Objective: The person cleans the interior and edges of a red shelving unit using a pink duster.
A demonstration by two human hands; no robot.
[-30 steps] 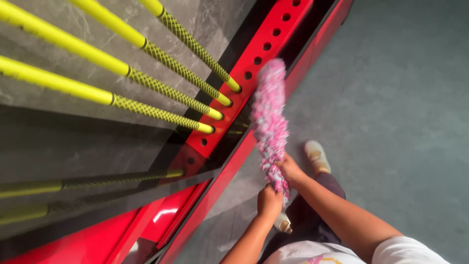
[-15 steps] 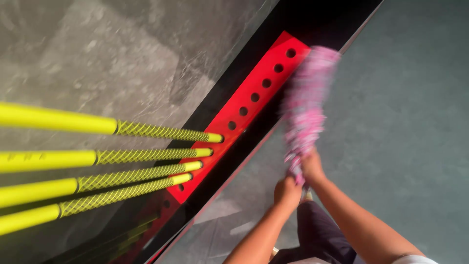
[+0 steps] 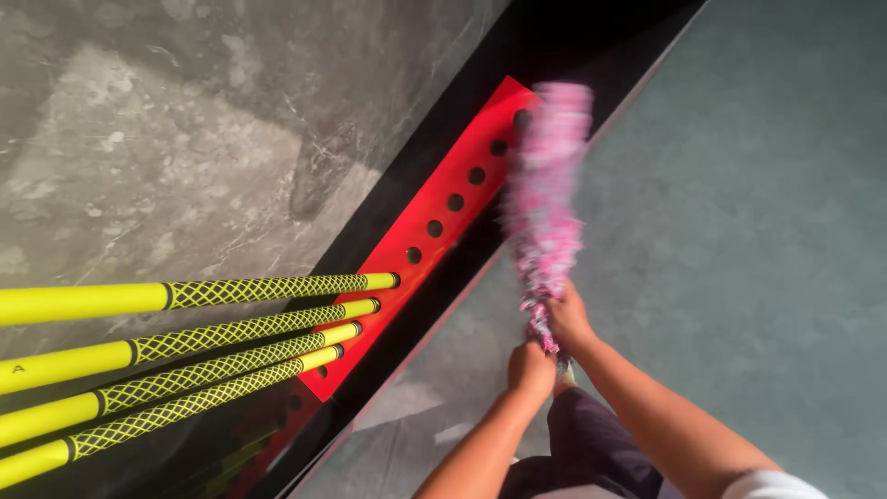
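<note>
Dusting along the red rack

Gripping the pink fluffy duster [image 3: 545, 199] with both fists, so neither hand is open. The right hand [image 3: 568, 319] is wrapping the handle higher up, the left hand [image 3: 529, 368] is clamping it just below, toward 7 o'clock. The blurred duster head is pointing to 12 o'clock, brushing beside the red perforated plate [image 3: 443, 231]. Four yellow poles [image 3: 249, 328] are sticking out at 9 o'clock.
</note>
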